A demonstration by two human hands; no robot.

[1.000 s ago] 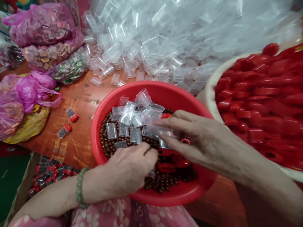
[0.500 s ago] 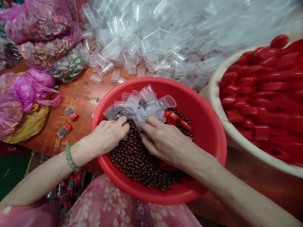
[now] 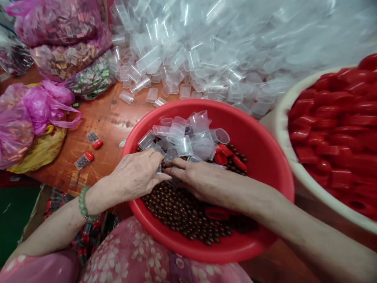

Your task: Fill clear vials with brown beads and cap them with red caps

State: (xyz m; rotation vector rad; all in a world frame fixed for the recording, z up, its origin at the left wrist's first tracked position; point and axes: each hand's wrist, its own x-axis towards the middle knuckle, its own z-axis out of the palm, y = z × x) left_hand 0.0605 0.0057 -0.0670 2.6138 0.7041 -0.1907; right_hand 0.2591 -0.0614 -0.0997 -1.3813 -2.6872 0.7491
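A red basin (image 3: 265,157) holds many brown beads (image 3: 188,220), a heap of clear plastic containers (image 3: 184,145) and several red caps (image 3: 220,155). My left hand (image 3: 138,173) is over the basin's left side, its fingers closed around a clear container (image 3: 159,169) that shows only in part. Close against it, my right hand (image 3: 200,179) reaches in from the right, low over the beads. Its fingers are bent and held together, and whatever lies beneath them is hidden. Another red cap (image 3: 217,213) lies on the beads below my right wrist.
Two filled containers with red caps (image 3: 84,160) lie on the wooden table (image 3: 108,125). Behind the basin spreads a big pile of clear containers (image 3: 188,51). A white tub (image 3: 281,129) of red caps stands right; pink bags (image 3: 59,23) are left. Below sits a box of filled containers (image 3: 84,239).
My right hand has moved left, away from the clear heap, and now nearly meets my left hand lower over the beads. The whole view has shifted slightly.
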